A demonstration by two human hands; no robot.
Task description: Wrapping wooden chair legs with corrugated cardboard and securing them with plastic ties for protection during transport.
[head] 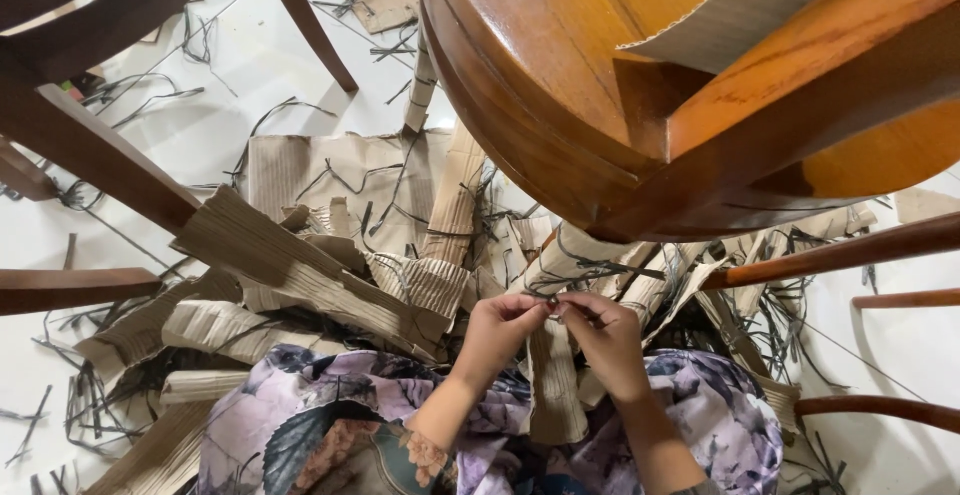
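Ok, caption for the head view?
Both hands, left and right, pinch a cardboard strip over a lap, amid cardboard scraps beside wooden chairs.

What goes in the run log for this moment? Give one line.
left hand: pinching cardboard strip | right hand: pinching same strip | around: corrugated cardboard scraps, black strands, wooden chair overhead

This looks like a room in a home used for handwork on the floor: white floor tiles (250,65) strewn with torn corrugated cardboard strips (300,265) and dark cord scraps (90,395), among varnished wooden chairs (560,105).
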